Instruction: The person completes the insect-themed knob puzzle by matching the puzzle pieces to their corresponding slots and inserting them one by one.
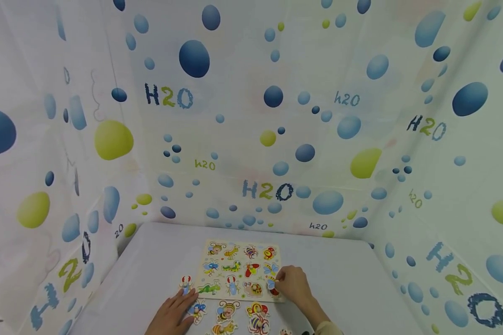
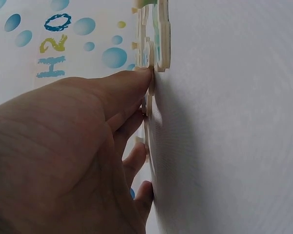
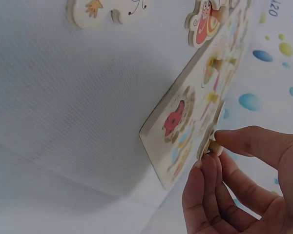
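Note:
My right hand [image 1: 294, 284] pinches a wooden insect puzzle piece [image 1: 271, 282] with blue on it, over the right side of the puzzle board [image 1: 218, 298]. In the right wrist view the thumb and fingers grip the piece [image 3: 204, 146] by its small knob, and it is tilted edge-on above the board. My left hand [image 1: 172, 312] lies palm down by the board's lower left corner. Its fingertips reach a red-headed beetle piece [image 1: 186, 283], and its thumb is beside a blue mosquito piece [image 1: 199, 309]. In the left wrist view, thin piece edges [image 2: 162, 44] stand at the fingertips.
Below the board lie more loose pieces, among them a bee [image 1: 227, 311], an orange-striped insect [image 1: 224, 328] and a spider [image 1: 259, 324] by a red and yellow piece [image 1: 257, 308]. A white table [image 1: 339, 279] carries everything. Bubble-printed curtains [image 1: 234, 139] enclose it on three sides.

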`<state>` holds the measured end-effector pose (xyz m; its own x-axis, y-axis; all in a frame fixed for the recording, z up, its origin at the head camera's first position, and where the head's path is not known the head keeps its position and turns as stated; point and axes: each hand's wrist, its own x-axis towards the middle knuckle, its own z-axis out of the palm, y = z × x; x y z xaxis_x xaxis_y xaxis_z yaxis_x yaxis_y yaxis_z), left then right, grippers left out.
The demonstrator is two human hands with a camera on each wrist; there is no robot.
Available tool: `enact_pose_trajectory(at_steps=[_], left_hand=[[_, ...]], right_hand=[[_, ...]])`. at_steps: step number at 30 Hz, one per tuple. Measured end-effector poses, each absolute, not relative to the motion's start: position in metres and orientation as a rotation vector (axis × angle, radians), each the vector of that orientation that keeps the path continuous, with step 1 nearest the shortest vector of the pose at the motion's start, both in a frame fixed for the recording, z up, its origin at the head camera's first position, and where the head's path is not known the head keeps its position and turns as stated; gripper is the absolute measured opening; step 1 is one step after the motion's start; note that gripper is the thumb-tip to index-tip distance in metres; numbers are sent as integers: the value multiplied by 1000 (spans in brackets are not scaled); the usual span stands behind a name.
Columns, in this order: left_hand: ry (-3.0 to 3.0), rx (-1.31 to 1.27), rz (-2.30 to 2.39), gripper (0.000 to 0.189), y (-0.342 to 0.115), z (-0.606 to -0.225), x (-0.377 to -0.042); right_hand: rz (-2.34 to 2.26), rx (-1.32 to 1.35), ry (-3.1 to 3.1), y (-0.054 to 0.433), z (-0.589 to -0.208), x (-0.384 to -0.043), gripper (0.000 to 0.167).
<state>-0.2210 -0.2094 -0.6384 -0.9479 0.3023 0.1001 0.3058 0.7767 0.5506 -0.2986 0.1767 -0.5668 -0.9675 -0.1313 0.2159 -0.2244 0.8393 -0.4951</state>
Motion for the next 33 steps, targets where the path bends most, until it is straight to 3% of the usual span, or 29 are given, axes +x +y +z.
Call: enact_pose_trajectory(at_steps=[33], left_hand=[[-2981, -482, -959, 67, -209, -638, -222]], right_hand=[[756, 171, -2816, 162, -568, -320, 13]])
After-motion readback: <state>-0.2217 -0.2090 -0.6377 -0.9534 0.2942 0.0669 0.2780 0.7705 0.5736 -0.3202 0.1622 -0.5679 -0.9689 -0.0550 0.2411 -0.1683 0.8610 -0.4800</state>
